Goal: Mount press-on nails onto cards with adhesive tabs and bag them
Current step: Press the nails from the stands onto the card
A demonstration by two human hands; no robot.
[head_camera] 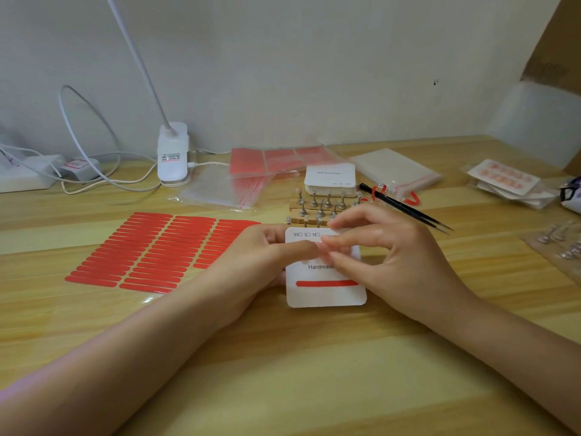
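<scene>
Lying flat on the desk (314,372), the card (327,294) sits between the two hands, its near half bare and its far half under the fingertips. Its printed side faces up: size boxes along the far edge, the word "Handmade" across the middle, and one red strip (327,283) stuck near the near edge, long axis running left to right. The left hand (267,256) comes in from the left, thumb laid across the card's middle and fingers curled at its left edge, holding it down. The right hand (386,253) comes from the right, thumb and forefinger pinched together just above the word, where a second strip probably belongs; what they pinch is too small to tell. Both hands touch the card, so neither is nearer. Spare strips lie on the sheet (151,253) to the left, and nails wait on the stands (320,206) just beyond the card.
</scene>
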